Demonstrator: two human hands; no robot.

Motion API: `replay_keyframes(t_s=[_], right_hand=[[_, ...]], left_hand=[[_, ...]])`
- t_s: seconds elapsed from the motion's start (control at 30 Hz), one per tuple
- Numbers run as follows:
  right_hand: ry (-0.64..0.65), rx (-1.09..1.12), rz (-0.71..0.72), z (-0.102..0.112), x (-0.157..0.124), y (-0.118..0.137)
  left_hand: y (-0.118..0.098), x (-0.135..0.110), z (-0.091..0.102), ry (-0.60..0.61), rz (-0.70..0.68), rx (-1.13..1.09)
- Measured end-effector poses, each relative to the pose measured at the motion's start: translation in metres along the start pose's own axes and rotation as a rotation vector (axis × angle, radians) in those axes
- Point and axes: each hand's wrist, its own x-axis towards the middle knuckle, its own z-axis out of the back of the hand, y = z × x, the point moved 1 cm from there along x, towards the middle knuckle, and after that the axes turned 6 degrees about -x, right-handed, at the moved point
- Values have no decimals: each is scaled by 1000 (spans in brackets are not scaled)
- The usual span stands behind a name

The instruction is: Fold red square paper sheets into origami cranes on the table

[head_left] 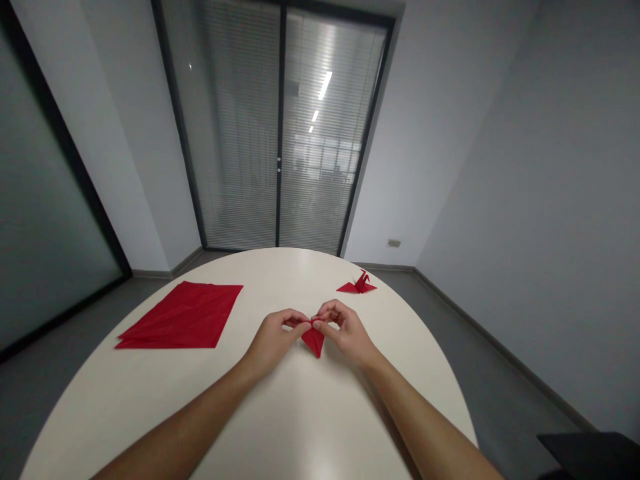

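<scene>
I'm in what looks like an office: my round tabletop [280, 427] faces dark-framed glass [235, 120] showing blinds [315, 220] and strip lights [325, 85].

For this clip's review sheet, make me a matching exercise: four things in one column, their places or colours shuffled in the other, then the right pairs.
1. Large red paper
2. Folded paper crane
3. Small folded paper
4. Tabletop

A. Near the far right edge
B. Off-white, with a curved edge
C. Lying flat on the left side
D. Pinched between the left hand and the right hand

Pairs: 1-C, 2-A, 3-D, 4-B
</scene>
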Motion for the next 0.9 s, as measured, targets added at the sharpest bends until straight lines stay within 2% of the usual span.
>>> replay_keyframes(t_s=[0.3,0.47,0.77,0.9], right_hand=[[40,64,-40,1,0,6],[17,103,-78,2,2,-4],[65,130,-169,5,4,-19],[134,114,-201,5,3,-23]], left_hand=[[-4,-4,-2,54,7,26],[4,0,1,9,20,-24],[23,6,3,19,162,-176],[31,7,3,-1,246,-238]])
